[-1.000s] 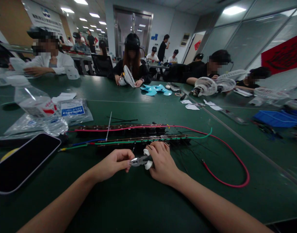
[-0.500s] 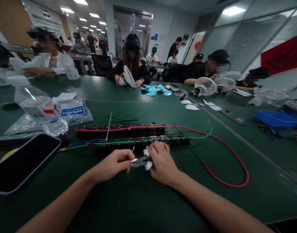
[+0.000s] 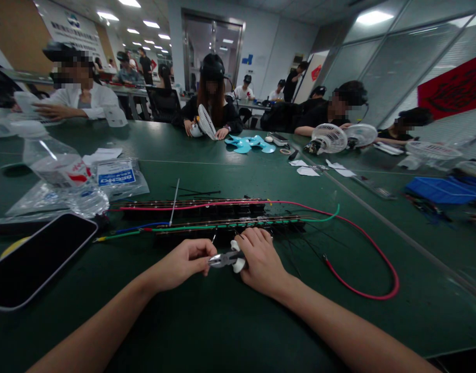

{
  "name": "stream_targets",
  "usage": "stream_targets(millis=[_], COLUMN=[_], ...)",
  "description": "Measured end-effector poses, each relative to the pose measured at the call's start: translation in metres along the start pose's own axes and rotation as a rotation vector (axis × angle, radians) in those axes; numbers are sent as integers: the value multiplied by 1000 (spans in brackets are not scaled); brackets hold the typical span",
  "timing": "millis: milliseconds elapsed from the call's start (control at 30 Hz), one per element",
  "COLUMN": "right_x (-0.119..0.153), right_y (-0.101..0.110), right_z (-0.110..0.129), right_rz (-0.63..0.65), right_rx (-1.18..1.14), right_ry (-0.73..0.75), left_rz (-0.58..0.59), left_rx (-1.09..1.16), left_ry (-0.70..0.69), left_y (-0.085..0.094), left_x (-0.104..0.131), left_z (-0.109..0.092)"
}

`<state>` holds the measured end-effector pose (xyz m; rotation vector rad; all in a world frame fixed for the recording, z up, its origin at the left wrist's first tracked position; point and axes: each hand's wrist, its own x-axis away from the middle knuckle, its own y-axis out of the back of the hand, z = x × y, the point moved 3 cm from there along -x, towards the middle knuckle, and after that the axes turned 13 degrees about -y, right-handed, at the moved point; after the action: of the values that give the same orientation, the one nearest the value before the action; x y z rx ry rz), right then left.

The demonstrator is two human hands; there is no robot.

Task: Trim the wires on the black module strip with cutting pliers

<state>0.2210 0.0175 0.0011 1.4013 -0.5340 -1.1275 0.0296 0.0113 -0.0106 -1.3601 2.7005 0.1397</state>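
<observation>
My right hand [image 3: 263, 259] is wrapped around the handles of a pair of pliers [image 3: 223, 259] with white-and-dark grips. The metal jaws point left, their tip at the fingers of my left hand [image 3: 185, 263]. Those fingers are pinched; what lies between them is hidden. A thin light strip [image 3: 214, 237] rises just above them. Behind both hands lie two long black racks [image 3: 191, 203] with metal strips along the top. A green wire [image 3: 321, 221] runs along the nearer rack, a red cable [image 3: 378, 255] along the farther one. A pale cable tie [image 3: 175, 201] sticks up from the racks.
Left of my arm lie a phone [image 3: 39, 261], a plastic bottle [image 3: 61, 168] and a labelled bag [image 3: 119, 176]. Thin black ties [image 3: 197, 193] lie behind the racks. Across the table, several people handle fan parts near blue fan blades [image 3: 248, 143]. A blue tray [image 3: 442, 190] stands right.
The pliers and my right hand have shifted very slightly to the right and turned a little. My left hand stays almost where it was. In the background, people have moved.
</observation>
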Motion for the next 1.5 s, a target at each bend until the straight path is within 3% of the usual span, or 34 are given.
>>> stream_targets(millis=[1167,1500], right_x=[-1,-1], right_y=[3,0], right_z=[-3,-3], right_rz=[-16,6], right_rx=[-33,-31], right_ry=[-37,-32], left_rz=[-52,-14], left_rx=[105,97], left_ry=[-25,-30], left_y=[3,3], left_x=[1,0], left_z=[6,4])
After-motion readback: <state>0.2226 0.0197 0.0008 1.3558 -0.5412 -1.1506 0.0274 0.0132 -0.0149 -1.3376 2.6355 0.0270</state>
